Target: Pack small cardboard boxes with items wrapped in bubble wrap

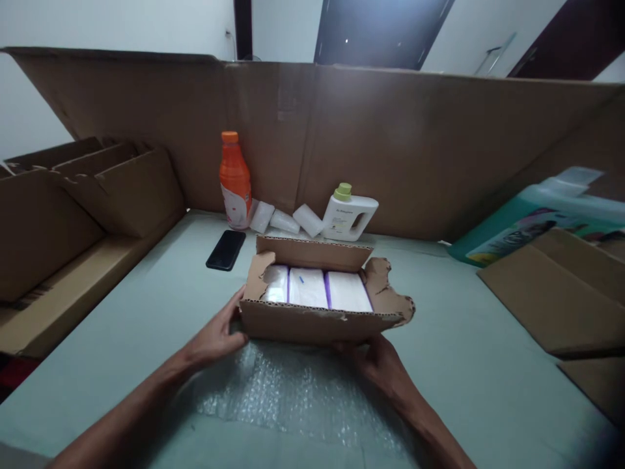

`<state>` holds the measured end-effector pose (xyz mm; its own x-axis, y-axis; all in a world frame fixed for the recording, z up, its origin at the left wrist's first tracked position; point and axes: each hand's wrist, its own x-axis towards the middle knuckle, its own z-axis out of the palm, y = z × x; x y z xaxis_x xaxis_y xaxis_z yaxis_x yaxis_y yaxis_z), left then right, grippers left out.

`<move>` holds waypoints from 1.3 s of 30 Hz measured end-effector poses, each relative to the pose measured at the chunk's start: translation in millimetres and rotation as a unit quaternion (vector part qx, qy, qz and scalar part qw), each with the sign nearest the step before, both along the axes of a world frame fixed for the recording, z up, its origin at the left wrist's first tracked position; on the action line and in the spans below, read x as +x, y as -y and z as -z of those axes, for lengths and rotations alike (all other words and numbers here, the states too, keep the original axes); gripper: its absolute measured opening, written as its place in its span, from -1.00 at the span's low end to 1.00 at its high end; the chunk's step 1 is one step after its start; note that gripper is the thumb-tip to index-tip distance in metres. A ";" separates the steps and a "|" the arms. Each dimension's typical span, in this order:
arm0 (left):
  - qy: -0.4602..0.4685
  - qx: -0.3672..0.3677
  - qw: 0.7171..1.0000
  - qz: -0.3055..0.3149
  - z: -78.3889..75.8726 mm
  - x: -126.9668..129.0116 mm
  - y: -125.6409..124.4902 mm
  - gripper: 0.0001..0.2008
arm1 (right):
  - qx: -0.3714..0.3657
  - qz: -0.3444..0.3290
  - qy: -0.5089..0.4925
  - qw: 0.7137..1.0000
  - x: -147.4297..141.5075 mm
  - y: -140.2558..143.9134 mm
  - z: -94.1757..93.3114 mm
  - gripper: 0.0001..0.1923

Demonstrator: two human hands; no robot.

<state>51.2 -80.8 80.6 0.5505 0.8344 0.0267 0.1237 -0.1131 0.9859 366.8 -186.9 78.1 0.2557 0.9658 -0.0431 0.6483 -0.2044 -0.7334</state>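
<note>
Left hand (215, 339) fingers curled on near-left corner of open cardboard box (303, 322), frame centre; right hand (375, 365) grips near wall, fingers closed on it.

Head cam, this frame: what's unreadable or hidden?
- Right hand: its fingertips are hidden under the cardboard box, so the grip is unclear.
- Left hand: fingers sit at the box corner, and contact is partly hidden.
- White packs in the box: lower parts hidden by the front wall.
- Labels on the orange bottle and white jug: too small to read.
- Green jug: partly covered by flat cardboard.
</note>
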 end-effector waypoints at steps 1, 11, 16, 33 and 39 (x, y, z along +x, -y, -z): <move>0.002 -0.018 1.000 -0.013 -8.6 -10.3 -3.6 -0.18 | 0.005 -0.001 -0.013 1.000 -0.6 2.1 0.8 -0.60; -0.387 0.260 0.884 -0.043 -128.3 27.9 -64.4 -0.23 | 0.050 -0.002 -0.067 0.997 -3.2 8.3 25.1 -0.53; -0.280 0.123 0.948 -0.092 -120.6 18.4 -69.1 -0.17 | 0.061 -0.025 -0.072 0.995 -1.7 10.1 25.9 -0.56; 0.009 -0.029 0.999 0.030 -8.4 0.3 -0.8 -0.18 | 0.048 0.000 -0.030 0.998 8.5 0.9 -8.0 -0.57; 0.029 0.029 0.999 -0.021 -18.9 31.2 -29.0 -0.30 | 0.075 0.028 -0.011 0.997 5.3 -32.4 -25.7 -0.51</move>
